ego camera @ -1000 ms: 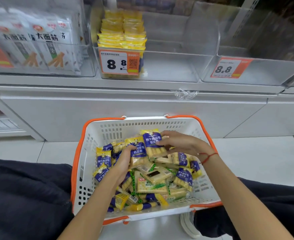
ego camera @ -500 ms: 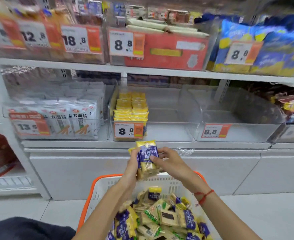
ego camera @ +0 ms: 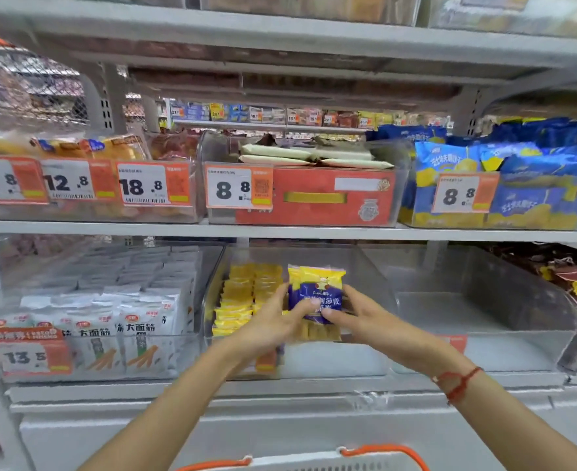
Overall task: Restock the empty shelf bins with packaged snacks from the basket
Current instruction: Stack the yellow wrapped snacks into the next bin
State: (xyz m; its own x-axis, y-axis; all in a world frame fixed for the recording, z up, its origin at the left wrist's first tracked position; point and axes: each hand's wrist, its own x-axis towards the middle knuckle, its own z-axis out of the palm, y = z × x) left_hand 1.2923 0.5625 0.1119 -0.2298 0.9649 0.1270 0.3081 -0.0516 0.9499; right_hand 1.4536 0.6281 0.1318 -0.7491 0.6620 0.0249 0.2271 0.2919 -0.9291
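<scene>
Both hands hold a stack of yellow-and-blue snack packs (ego camera: pixel 316 294) upright inside the middle clear bin (ego camera: pixel 368 358) on the lower shelf. My left hand (ego camera: pixel 273 319) grips the stack's left side and my right hand (ego camera: pixel 355 316) grips its right side, thumbs across the blue label. A row of the same yellow packs (ego camera: pixel 243 297) stands in the bin's left part, just left of the held stack. Only the white-and-orange rim of the basket (ego camera: pixel 314 460) shows at the bottom edge.
The clear bin to the right (ego camera: pixel 484 321) holds nothing I can see. A bin of white packets (ego camera: pixel 110 321) stands to the left. The shelf above carries a red box (ego camera: pixel 314 195), blue bags (ego camera: pixel 504 185) and orange price tags.
Both hands lifted the packs out of the basket, up past the shelf edge and into the middle bin. The view tilted upward, so the basket dropped almost out of sight.
</scene>
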